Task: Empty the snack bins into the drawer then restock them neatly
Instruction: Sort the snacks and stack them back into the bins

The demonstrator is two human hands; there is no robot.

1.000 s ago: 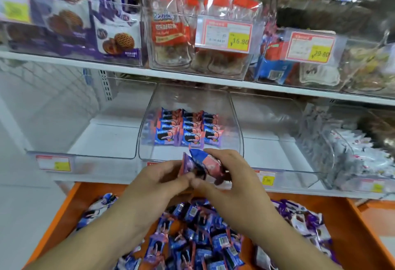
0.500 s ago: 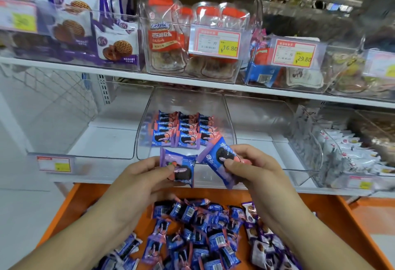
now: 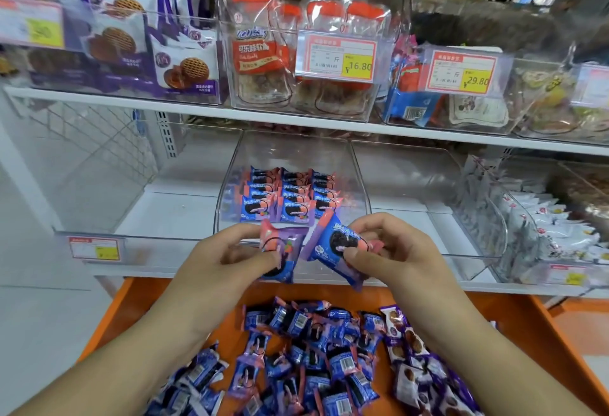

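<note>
My left hand pinches a blue-and-pink cookie packet that hangs upright. My right hand grips a second cookie packet, tilted with its cookie picture facing me. Both are held just in front of the clear middle bin, where several matching packets stand in neat rows at the back. Below, the orange drawer holds a loose heap of the same blue packets, with some purple ones on its right side.
An empty clear bin sits right of the middle one, then a bin of white packets. The left shelf bay is bare, with a price tag on its front. The upper shelf carries bins of biscuits, jars and price cards.
The two packets, first bunched together between my hands, have been separated, one in each hand. The left-hand packet has turned to hang upright and both hands have risen slightly toward the bin.
</note>
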